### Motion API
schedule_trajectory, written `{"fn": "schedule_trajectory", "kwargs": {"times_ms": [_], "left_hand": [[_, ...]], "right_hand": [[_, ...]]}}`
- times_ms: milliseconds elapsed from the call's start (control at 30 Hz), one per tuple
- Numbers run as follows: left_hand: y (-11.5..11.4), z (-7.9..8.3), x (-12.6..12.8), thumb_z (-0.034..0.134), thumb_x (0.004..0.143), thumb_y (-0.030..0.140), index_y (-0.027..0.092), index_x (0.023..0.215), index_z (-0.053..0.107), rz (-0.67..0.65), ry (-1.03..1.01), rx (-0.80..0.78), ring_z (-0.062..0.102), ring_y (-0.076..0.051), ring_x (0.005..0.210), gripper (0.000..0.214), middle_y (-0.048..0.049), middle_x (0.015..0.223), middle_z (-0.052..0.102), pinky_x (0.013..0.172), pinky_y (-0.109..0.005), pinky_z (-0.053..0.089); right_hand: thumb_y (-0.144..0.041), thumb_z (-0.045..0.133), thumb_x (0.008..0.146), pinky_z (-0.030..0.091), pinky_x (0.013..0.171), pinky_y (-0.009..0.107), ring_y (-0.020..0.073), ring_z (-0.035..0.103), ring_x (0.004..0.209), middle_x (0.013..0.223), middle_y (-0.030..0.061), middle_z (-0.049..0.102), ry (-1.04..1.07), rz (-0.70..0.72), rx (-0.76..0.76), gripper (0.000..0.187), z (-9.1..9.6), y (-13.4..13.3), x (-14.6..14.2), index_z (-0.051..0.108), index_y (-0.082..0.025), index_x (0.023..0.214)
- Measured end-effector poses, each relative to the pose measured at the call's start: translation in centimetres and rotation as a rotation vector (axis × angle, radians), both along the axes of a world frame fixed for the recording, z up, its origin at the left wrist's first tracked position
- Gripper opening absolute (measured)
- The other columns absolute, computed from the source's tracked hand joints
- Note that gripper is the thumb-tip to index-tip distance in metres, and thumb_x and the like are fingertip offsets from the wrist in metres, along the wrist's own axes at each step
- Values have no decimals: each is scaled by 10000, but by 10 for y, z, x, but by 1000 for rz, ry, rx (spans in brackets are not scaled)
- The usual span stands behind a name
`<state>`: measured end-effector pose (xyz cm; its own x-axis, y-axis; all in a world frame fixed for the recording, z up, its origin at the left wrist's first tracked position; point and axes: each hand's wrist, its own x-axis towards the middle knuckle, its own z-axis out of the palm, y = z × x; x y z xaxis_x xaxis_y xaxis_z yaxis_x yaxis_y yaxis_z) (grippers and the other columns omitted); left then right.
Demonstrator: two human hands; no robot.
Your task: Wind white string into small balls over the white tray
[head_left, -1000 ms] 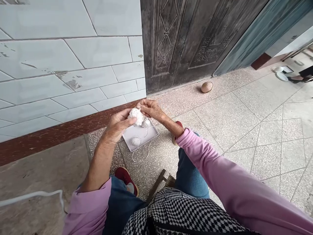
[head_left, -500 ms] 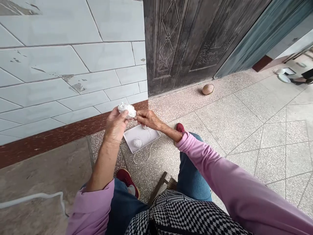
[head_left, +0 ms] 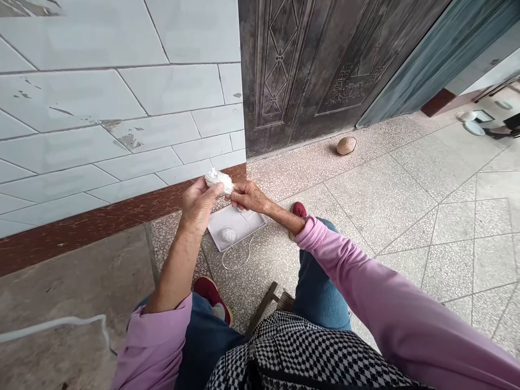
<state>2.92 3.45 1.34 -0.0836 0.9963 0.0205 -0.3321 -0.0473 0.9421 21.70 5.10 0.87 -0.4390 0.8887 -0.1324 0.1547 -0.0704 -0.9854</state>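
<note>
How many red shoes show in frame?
2: one red shoe below the white tray in the picture, the other right of the tray, partly hidden by the right forearm.

- Before me, white wall tiles [head_left: 85, 100], chipped, above a reddish-brown skirting [head_left: 81, 233]
- Next to them, a dark, diamond-patterned door [head_left: 306, 70]
- Underfoot, speckled slabs [head_left: 365, 200] in soft light

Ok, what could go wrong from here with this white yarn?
The yarn loop outside the tray lies on open floor near the left red shoe, so a foot might catch it. The ball sits loose in the shallow tray and could roll if tugged. The white bundle, held in the left hand with the right hand at its end, might tangle if the grip loosens.
</note>
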Motion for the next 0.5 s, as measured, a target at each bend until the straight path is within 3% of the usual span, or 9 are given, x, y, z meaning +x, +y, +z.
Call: {"fn": "schedule_trajectory", "kwargs": {"times_ms": [133,233,333,500], "left_hand": [[2,-2,0,1192,653,519,199,1061,884,50,51,29,807,-247,994,603,-86,1102,902,907,-351,662],[8,-6,-5,1154,668,502,212,1033,838,154,71,63,803,-239,967,563,-64,1054,879,919,-354,673],[13,-8,-9,1143,591,474,216,1049,830,232,137,54,827,-265,1014,611,-70,1065,883,941,-369,696],[7,-3,-11,1202,557,503,204,1105,907,108,253,-20,849,-289,1029,690,-80,1083,916,910,-366,705]], "right_hand": [[-258,829,1289,407,504,189,86,525,522,701,-61,680,38,22,-19,364,-5,1,-5,710,-180,954],[-241,755,1312,425,549,185,87,537,550,729,-60,684,27,90,70,306,-4,-3,-7,751,-169,1015],[-282,761,1313,458,629,205,108,580,638,747,-45,684,-8,135,169,306,2,-7,-5,782,-168,1029],[-509,914,1246,496,689,293,189,614,780,778,11,677,-44,-15,204,478,22,-3,8,729,-224,911]]}}
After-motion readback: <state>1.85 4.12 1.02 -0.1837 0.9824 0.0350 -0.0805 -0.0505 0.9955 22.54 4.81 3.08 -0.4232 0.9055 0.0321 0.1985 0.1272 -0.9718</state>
